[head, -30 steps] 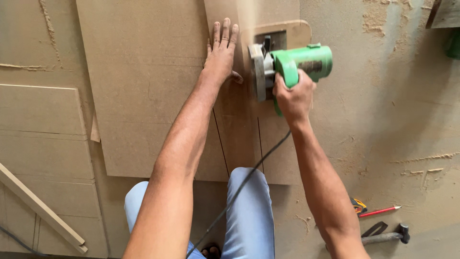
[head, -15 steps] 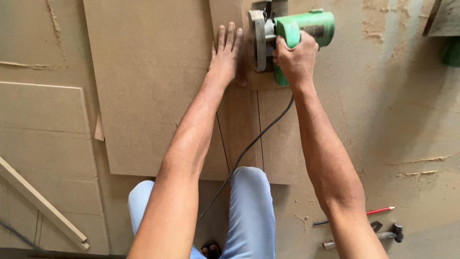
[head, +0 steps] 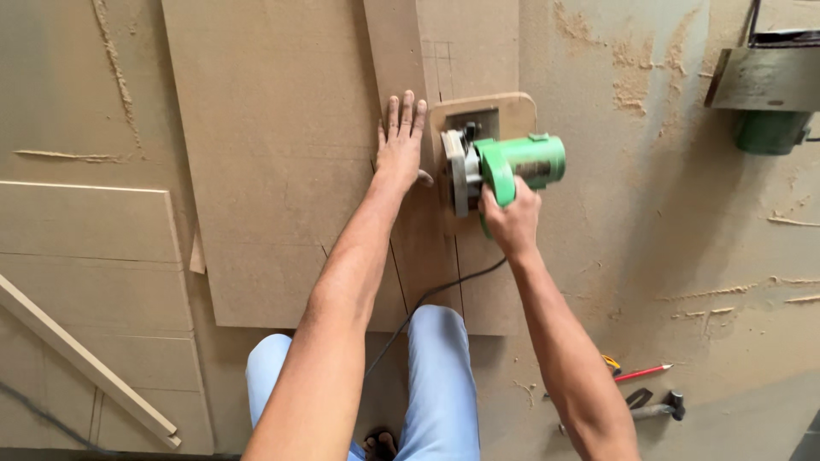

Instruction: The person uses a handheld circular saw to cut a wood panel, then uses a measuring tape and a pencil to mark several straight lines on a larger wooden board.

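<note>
**Inspector A:** Start from the green circular saw [head: 504,171]. Where does it sit?

**Inspector B:** On a narrow fibreboard strip [head: 444,256] that runs away from the person, its wooden base plate [head: 504,111] flat on the strip. The blade guard is on the saw's left side, the motor housing points to its right.

**A:** Right hand?

**B:** The right hand [head: 511,220] is at the near end of the saw, fingers wrapped tight round the handle. A firm grasp.

**A:** Left hand?

**B:** The left hand [head: 401,145] lies just left of the saw, palm down, fingers spread and straight, pressed on the board. It grips nothing. The thumb points toward the saw; I cannot tell whether it touches the base plate.

**A:** Surroundings?

**B:** A wide fibreboard sheet [head: 273,171] lies left of the saw, edge to edge with the strip. A black power cord [head: 427,299] trails from the saw toward the person, passing over the knees in light blue trousers [head: 440,376]. Further left of the saw, more stacked panels [head: 94,248] and a thin wooden batten [head: 85,363] lying at a slant.

**A:** To the right?

**B:** Dusty floor with sawdust trails. Well right and nearer the person than the saw: a red pencil [head: 642,373] and a small hammer [head: 658,408]. Far right and beyond the saw, a second green machine [head: 769,132] under a grey plate, partly cut off
</note>
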